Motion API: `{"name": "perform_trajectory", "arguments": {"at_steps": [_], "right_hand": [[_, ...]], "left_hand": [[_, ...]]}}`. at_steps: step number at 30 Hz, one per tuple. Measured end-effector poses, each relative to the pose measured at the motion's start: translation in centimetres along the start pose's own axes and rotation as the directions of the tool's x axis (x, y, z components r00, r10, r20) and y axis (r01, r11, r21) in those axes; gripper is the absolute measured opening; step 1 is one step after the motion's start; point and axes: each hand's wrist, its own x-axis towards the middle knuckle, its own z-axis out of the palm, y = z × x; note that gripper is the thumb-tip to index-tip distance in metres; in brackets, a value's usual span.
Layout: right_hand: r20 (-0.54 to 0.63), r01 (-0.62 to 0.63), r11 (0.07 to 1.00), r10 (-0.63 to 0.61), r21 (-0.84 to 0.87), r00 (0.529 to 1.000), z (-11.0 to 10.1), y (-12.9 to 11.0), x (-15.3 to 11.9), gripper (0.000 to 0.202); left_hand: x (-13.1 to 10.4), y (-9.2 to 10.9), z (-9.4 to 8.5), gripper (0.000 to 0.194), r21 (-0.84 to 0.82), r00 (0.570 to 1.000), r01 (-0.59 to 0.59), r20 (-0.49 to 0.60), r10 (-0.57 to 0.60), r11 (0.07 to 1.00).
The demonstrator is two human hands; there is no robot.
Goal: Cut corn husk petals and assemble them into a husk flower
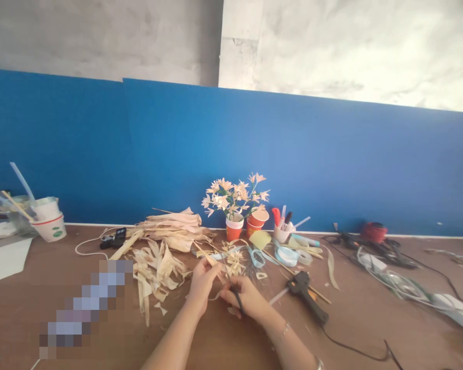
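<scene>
My left hand (202, 283) pinches a pale strip of dried husk (206, 255), which points up and away from me. Close beside it, my right hand (244, 299) grips a pair of black-handled scissors (236, 297). Their blades reach toward the strip; whether they touch it is too small to tell. Just beyond both hands lie cut husk pieces (235, 262). To the left sits a loose heap of husk strips (160, 270), with a larger bundle of dried husks (173, 228) behind it.
Husk flowers (235, 192) stand in paper cups (234, 229) by the blue partition (170, 144). A black glue gun (306, 295) lies right of my hands, its cord trailing. Blue ribbon rolls (286, 255), a cup of pens (281, 234) and tangled cables (393, 282) occupy the right side.
</scene>
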Motion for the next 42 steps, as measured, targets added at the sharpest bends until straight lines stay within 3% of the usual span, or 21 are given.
{"name": "perform_trajectory", "arguments": {"at_steps": [5, 14, 20, 25, 34, 37, 42], "right_hand": [[-0.012, -0.015, 0.999, 0.015, 0.04, 1.0, 0.0, 0.7, 0.4, 0.025], [-0.054, -0.021, 0.998, 0.018, -0.053, 0.998, 0.2, 0.2, 0.2, 0.025], [0.112, -0.03, 0.999, 0.033, -0.035, 0.993, -0.7, -0.9, -0.8, 0.026], [0.283, -0.12, 0.993, 0.114, 0.004, 0.952, -2.2, -1.8, -1.7, 0.03], [0.325, -0.144, 0.99, 0.138, -0.006, 0.935, -3.5, -1.9, -2.0, 0.027], [0.273, -0.09, 0.995, 0.074, 0.049, 0.959, -3.9, -2.0, -2.0, 0.027], [0.056, 0.046, 0.984, -0.057, 0.172, 0.997, -3.7, -2.2, -1.6, 0.03]], "left_hand": [[0.0, -0.3, 0.4, 0.028, -0.011, 0.999, 0.008, -0.046, -0.008, 1.0], [0.0, -0.7, 0.6, 0.028, -0.012, 0.997, 0.019, -0.071, -0.02, 1.0], [-0.2, 0.2, 0.9, 0.026, -0.121, 0.993, 0.064, -0.088, -0.075, 0.991], [0.3, 1.2, -0.1, 0.026, -0.192, 0.984, 0.029, -0.166, -0.062, 0.981], [1.1, 1.1, -1.1, 0.033, -0.115, 0.987, -0.039, -0.16, 0.02, 0.993], [1.4, 1.2, -1.3, 0.037, -0.129, 0.986, -0.02, -0.164, -0.001, 0.991], [1.6, 1.6, -1.5, 0.041, -0.116, 0.988, 0.032, -0.145, -0.048, 0.993]]}}
